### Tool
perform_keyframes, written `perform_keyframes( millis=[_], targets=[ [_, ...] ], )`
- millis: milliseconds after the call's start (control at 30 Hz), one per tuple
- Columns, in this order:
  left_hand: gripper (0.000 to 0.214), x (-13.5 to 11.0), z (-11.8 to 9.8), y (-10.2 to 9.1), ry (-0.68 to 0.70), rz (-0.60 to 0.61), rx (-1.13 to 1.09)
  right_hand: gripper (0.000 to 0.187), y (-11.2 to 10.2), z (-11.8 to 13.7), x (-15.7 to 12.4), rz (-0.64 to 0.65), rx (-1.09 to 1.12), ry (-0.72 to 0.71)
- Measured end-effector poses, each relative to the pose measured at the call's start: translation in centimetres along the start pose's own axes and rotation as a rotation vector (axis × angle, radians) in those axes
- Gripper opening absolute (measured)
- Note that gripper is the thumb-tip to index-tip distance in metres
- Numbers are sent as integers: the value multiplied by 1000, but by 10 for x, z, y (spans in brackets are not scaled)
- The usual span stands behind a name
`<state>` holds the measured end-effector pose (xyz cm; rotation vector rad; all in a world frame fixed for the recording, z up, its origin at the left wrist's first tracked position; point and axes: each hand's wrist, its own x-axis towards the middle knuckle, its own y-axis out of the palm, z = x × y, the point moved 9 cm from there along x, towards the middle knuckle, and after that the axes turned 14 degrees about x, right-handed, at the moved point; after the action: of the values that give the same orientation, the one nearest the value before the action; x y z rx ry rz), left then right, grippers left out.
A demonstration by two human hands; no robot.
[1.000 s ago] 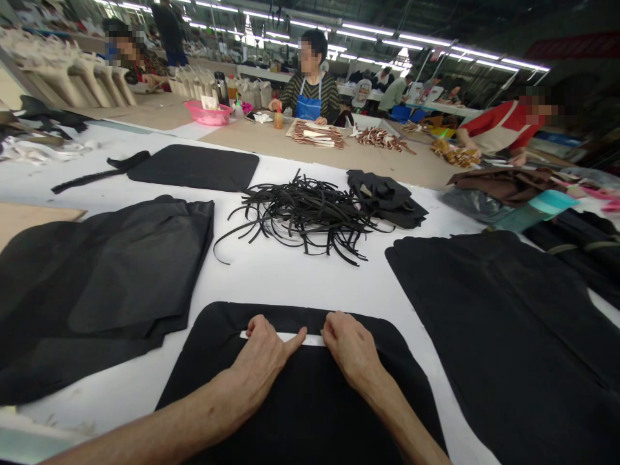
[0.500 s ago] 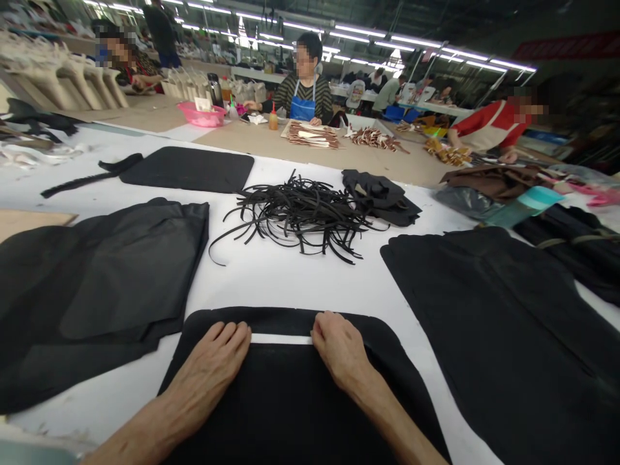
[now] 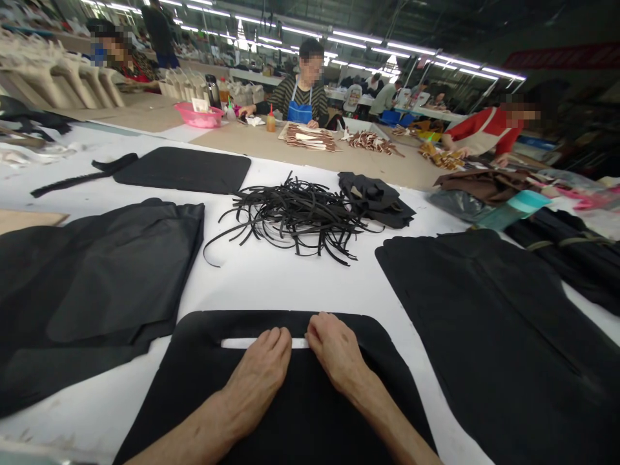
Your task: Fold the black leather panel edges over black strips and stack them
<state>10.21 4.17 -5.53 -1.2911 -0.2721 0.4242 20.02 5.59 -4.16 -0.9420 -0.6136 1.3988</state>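
A black leather-like panel (image 3: 305, 413) with rounded far corners lies in front of me on the white tabletop. A long narrow slot (image 3: 235, 343) runs across it near its far edge, and white shows through. My left hand (image 3: 264, 365) bends its fingers over the slot's middle, closed on the strip of panel beyond it. Close by on the right, my right hand (image 3: 335, 342) pinches the same strip at the slot's right part. The fingertips of both hands are tucked under and hidden. A small gap separates the two hands.
Stacked black panels lie at left (image 3: 111, 271) and right (image 3: 504, 323). Ahead are a tangle of thin black strips (image 3: 298, 210), crumpled black pieces (image 3: 372, 197) and a flat black panel (image 3: 184, 169). A teal-lidded bottle (image 3: 526, 203) lies right. Co-workers sit across the table.
My left hand has slid right along the slot, from its left part to near my right hand, baring the slot's left end. My right hand has barely moved.
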Motion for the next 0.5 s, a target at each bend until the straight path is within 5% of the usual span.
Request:
perform_keyframes(
  millis=[167,500],
  targets=[
    [52,-2,2,8,-25,6,2,15,-13,-18,-11,-52,237,-111],
    [52,-3,-5,4,-38,-48,131,13,-30,-46,-22,-89,118,-46]
  ],
)
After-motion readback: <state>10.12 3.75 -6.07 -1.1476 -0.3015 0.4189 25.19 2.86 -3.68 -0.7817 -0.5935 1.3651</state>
